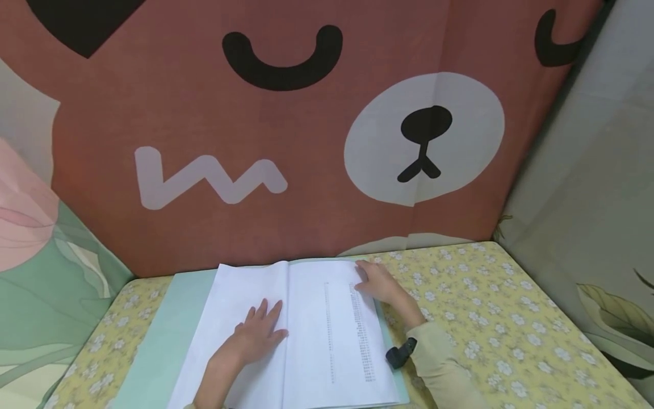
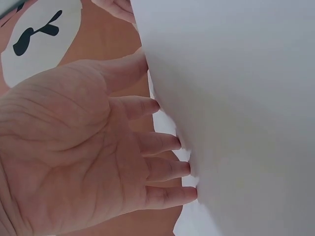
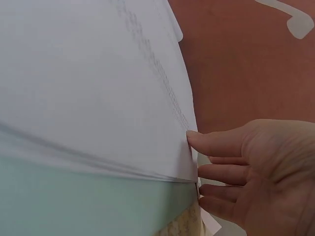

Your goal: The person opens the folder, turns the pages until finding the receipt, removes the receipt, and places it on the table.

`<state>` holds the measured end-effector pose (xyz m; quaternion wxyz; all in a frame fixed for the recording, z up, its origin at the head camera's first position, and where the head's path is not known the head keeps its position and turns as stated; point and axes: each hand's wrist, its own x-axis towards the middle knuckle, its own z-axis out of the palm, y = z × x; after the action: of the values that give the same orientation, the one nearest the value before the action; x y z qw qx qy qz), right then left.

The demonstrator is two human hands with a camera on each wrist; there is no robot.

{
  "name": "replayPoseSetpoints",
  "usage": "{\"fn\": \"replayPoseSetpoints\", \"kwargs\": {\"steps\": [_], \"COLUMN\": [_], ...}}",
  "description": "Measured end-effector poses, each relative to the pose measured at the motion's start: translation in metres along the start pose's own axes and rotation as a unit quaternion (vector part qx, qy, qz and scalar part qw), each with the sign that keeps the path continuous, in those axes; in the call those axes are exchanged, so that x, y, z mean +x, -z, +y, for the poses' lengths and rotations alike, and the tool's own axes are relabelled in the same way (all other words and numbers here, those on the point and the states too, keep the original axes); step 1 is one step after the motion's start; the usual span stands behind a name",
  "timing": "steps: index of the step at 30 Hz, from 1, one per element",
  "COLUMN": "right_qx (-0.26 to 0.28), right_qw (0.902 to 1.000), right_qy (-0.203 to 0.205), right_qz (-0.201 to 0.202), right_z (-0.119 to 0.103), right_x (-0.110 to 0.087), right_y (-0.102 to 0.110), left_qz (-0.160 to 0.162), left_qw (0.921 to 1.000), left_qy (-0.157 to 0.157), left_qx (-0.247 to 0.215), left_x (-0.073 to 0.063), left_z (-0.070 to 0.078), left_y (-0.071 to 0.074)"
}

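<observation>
An open booklet of white sheets lies on a pale green cover (image 1: 163, 324). Its left page (image 1: 247, 284) looks blank; the right page (image 1: 306, 318) carries narrow columns of small print. My left hand (image 1: 255, 336) rests on the left page close to the centre fold, fingers spread and straight, as the left wrist view also shows. At the top right corner of the right page, my right hand (image 1: 379, 282) pinches the sheet edge. In the right wrist view its thumb (image 3: 214, 142) lies on the printed side, with the other fingers at and beyond the edge.
The booklet lies on a table with a yellow floral cloth (image 1: 490, 324). Behind it stands a brown bear-patterned backdrop (image 1: 306, 125). A grey panel with leaves (image 1: 587, 199) bounds the right side. A small black device (image 1: 401, 353) sits at my right wrist.
</observation>
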<state>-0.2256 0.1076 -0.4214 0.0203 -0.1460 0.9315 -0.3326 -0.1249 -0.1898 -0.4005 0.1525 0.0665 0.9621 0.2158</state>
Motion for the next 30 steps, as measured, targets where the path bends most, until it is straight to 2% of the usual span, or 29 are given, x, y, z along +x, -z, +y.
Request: {"fn": "replayPoseSetpoints", "kwargs": {"steps": [5, 19, 30], "right_qx": [-0.014, -0.005, -0.008], "right_qw": [0.9997, 0.9992, 0.9999], "right_qy": [-0.016, -0.022, -0.010], "right_qz": [-0.010, -0.032, -0.009], "right_z": [0.0040, 0.0088, 0.0104], "right_x": [0.0003, -0.0031, 0.0002], "right_y": [-0.0020, -0.0082, -0.0097], "left_qz": [0.002, -0.005, 0.003], "left_qw": [1.0000, 1.0000, 1.0000], "left_qy": [-0.009, 0.002, -0.004], "left_qx": [-0.001, -0.004, -0.001], "left_x": [0.0011, -0.0008, -0.0005], "left_z": [0.0005, 0.0000, 0.0002], "left_y": [0.0011, 0.0010, -0.0002]}}
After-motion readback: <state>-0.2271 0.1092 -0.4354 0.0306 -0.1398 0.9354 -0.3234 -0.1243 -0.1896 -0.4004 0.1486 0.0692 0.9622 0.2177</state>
